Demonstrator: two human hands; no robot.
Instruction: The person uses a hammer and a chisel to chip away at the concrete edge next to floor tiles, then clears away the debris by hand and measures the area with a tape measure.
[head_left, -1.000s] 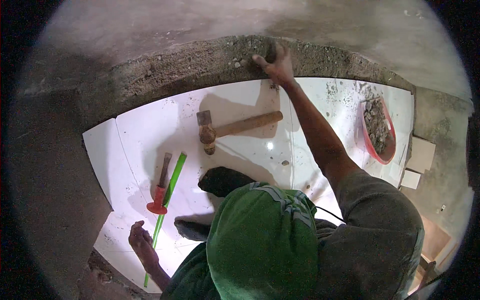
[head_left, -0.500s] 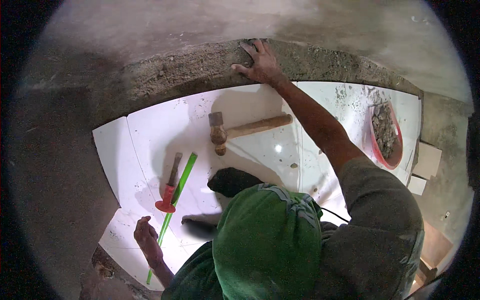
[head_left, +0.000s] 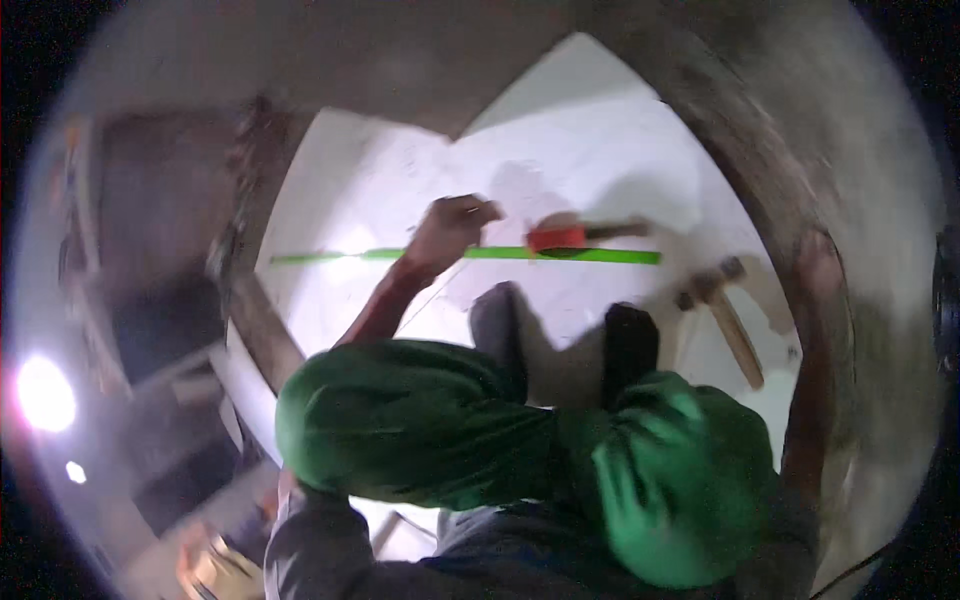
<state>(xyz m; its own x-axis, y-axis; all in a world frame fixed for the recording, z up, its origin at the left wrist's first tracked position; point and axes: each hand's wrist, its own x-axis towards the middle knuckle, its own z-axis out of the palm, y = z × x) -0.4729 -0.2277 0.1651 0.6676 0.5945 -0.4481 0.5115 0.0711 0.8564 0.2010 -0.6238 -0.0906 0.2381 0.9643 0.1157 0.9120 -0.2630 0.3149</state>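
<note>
My left hand (head_left: 450, 232) is above the white tiles, over the bright green strip (head_left: 610, 257). Its fingers are loosely bent and apart, with nothing seen between them. To its right lies a chisel (head_left: 612, 230) with a red hand guard, its shaft pointing right beside the strip. My right hand (head_left: 820, 265) is at the rough band along the base of the right wall; motion blur hides how its fingers sit. Between that hand and my feet rests a ball-peen hammer (head_left: 735, 330) with a wooden handle.
White floor tiles (head_left: 570, 110) end at a jagged edge against the grey surface ahead. My dark-covered feet (head_left: 630, 345) stand on them, below my green-trousered knees. On the left are dark panels (head_left: 165, 330) and a bright lamp (head_left: 45, 394). A dark cable (head_left: 860, 570) runs at lower right.
My view has swung left, so the wall band is now on the right and the green strip lies crosswise. The red bucket of rubble has left view. Chisel and hammer still lie on the tiles.
</note>
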